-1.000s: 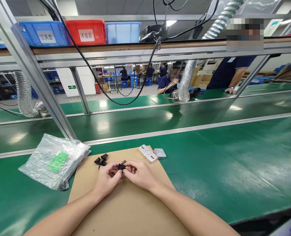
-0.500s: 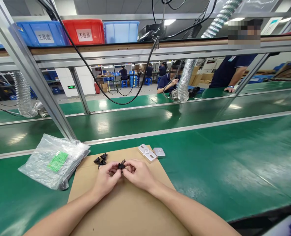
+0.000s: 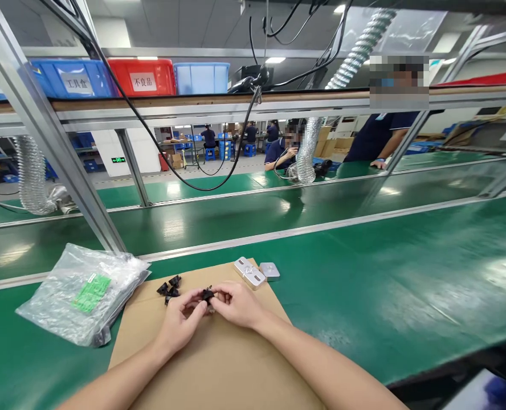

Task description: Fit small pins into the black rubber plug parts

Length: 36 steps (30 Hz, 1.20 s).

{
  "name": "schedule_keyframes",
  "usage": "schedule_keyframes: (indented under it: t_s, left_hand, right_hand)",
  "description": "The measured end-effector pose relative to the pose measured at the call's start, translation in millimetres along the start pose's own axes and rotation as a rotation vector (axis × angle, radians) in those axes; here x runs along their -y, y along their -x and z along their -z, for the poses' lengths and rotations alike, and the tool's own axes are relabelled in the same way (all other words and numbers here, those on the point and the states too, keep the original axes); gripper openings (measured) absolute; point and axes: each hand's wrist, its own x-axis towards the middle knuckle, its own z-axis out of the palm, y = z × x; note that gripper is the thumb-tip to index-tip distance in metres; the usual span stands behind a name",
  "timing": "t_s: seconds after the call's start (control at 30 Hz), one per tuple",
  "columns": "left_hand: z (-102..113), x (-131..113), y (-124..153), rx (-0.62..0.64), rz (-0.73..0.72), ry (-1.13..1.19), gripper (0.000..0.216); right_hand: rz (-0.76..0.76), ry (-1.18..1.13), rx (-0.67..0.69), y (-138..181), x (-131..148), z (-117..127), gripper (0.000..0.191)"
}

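Note:
A small black plastic part (image 3: 207,295) is pinched between my two hands, above the cardboard sheet (image 3: 219,364). My left hand (image 3: 181,320) is closed on its left side with thumb and fingertips. From the right, my right hand (image 3: 238,304) grips it with bent fingers. The part's exact kind cannot be made out, and the fingers cover some of it. Several similar black parts (image 3: 170,289) lie on the cardboard just beyond my left hand. Past my right hand are a silver rectangular box (image 3: 249,272) with two slots and a smaller silver square piece (image 3: 270,271).
A clear plastic bag (image 3: 82,293) with a green label lies left of the cardboard on the green bench (image 3: 364,285). A metal post (image 3: 73,154) rises behind it. Blue and red bins (image 3: 142,77) stand on the shelf above. Co-workers (image 3: 375,136) are across the bench.
My view has tilted up and shifted slightly, so the bench items sit lower and further left. The black part has turned a little between my fingers. Both hands keep hold of it.

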Motion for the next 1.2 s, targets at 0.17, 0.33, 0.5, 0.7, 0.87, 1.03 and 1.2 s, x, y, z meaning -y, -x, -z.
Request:
schedule_keyframes:
  t_s: [0.17, 0.33, 0.5, 0.7, 0.87, 1.03, 1.2]
  left_hand:
    - [1, -1, 1, 0.002, -0.002, -0.001, 0.034]
    - [2, -1, 4, 0.042, -0.061, -0.116, 0.033]
    - [5, -4, 7, 0.066, -0.104, -0.187, 0.031]
    - [14, -4, -4, -0.051, -0.166, -0.346, 0.029]
    - [22, 5, -10, -0.113, -0.274, -0.605, 0.021]
    - [15, 5, -2, 0.031, -0.173, -0.793, 0.026]
    - [6, -1, 5, 0.118, -0.122, -0.904, 0.026]
  right_hand:
    - [0.027, 0.003, -0.002, 1, 6, -1, 0.02]
    - [-0.02, 0.017, -0.045, 4, 11, -3, 0.016]
    - [-0.052, 0.036, -0.041, 8, 13, -4, 0.016]
    - [0.017, 0.043, 0.187, 4, 4, 14, 0.014]
    - [0.111, 0.058, 0.473, 14, 3, 19, 0.014]
    - [0.123, -0.022, 0.627, 18, 3, 17, 0.032]
    - [0.005, 0.111, 0.267, 2, -11, 19, 0.023]
